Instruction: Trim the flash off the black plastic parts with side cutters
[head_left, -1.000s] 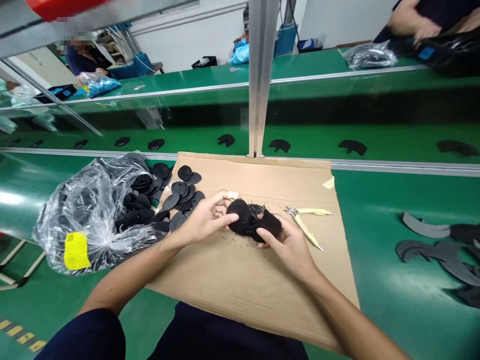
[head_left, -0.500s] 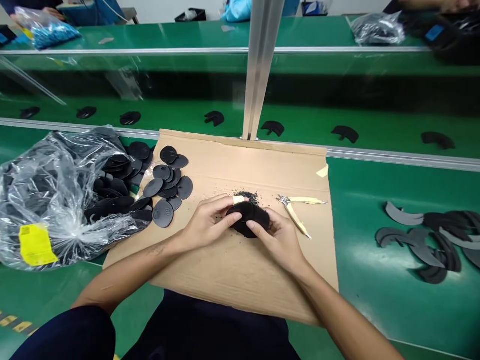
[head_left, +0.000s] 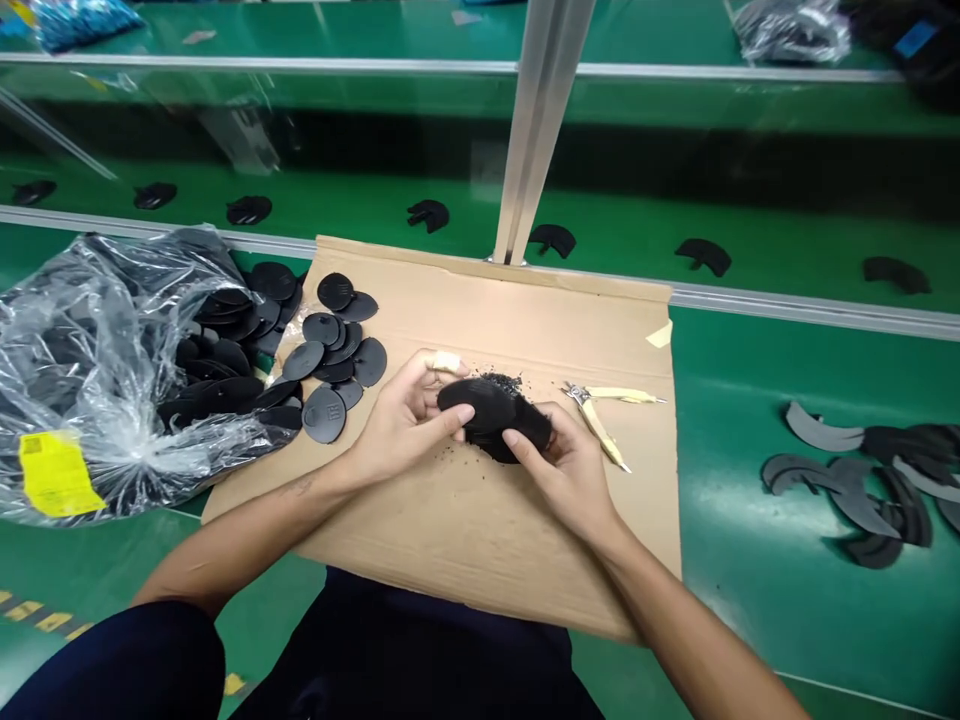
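Observation:
Both hands grip a stack of black oval rubber pieces [head_left: 491,415] just above a cardboard sheet [head_left: 465,520]. My left hand [head_left: 409,415] pinches the left end, a taped finger on top. My right hand [head_left: 566,465] holds the right end, thumb pressing on top. A small heap of black crumbs [head_left: 501,381] lies right behind the pieces.
A clear plastic bag [head_left: 97,370] with a yellow label spills black oval pieces [head_left: 330,350] at the left. Cream-handled nippers [head_left: 604,420] lie right of my hands. Curved black and grey offcuts [head_left: 862,470] sit at the right. Behind, a belt carries black pieces [head_left: 551,238] past a metal post [head_left: 536,130].
The view has tilted down and shifted. My hands closed together on the black pieces and lifted them slightly; the left thumb slid onto the top piece.

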